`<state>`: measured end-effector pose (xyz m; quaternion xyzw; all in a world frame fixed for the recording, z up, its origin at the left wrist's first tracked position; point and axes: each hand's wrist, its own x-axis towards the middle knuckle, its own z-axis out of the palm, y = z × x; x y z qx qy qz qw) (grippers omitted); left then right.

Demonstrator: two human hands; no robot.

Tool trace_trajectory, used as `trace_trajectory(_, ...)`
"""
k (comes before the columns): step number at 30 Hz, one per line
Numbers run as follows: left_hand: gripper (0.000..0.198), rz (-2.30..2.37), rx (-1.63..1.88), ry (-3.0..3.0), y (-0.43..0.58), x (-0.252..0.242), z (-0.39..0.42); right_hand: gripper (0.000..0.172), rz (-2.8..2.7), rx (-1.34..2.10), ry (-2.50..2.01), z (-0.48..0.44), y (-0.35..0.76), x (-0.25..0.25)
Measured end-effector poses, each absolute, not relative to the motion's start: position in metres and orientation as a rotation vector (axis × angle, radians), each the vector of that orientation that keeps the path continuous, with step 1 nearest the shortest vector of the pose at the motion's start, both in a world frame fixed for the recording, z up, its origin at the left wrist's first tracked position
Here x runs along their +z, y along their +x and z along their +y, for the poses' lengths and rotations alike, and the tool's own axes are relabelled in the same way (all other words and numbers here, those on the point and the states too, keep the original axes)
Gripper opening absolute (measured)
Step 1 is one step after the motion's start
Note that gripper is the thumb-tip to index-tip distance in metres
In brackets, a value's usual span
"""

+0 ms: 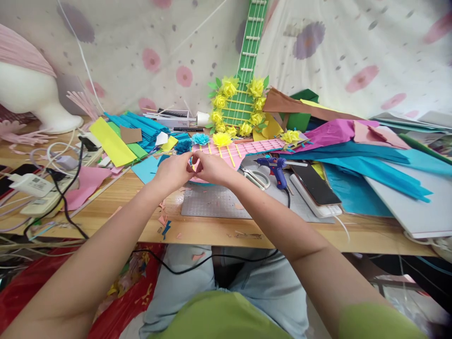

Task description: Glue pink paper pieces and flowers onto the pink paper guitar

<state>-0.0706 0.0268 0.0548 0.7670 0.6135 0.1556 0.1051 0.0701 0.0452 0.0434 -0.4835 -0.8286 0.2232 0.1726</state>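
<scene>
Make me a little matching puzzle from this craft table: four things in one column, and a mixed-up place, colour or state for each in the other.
Things:
1. Green guitar
2. Pink guitar
3. Glue gun
4. Phone

Descriptions:
A. Blue-purple in colour
B. Lying with its dark screen up
C. Partly hidden behind the left hand and right hand
D. Rising upright in front of the flowered sheet

Right pairs: 1-D, 2-C, 3-A, 4-B
</scene>
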Motion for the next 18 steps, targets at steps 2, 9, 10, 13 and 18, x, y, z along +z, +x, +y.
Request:
trace_trajectory(2,0.041,1.748,0.546,2.213,-0.076,0.051,0.029,0.024,-2.306,0.685,-1.363,0.047,0.07,0.043)
trace_trajectory(9,0.058,1.573,0.823,1.835,-0.09,0.032,0.037,0.028,-2.002,1.013,-1.297,0.058,0.08,0.029)
trace_trajectory(10,0.057,1.567,0.825,1.827,-0.089,0.031,0.037,0.028,-1.995,1.019,-1.291,0.058,0.08,0.028)
trace_trajectory(13,0.054,1.615,0.806,1.898,-0.084,0.034,0.035,0.024,-2.044,1.002,-1.265,0.056,0.081,0.029)
trace_trajectory(18,0.053,1.667,0.739,2.012,-0.079,0.041,0.033,0.015,-2.146,0.865,-1.302,0.054,0.078,0.038)
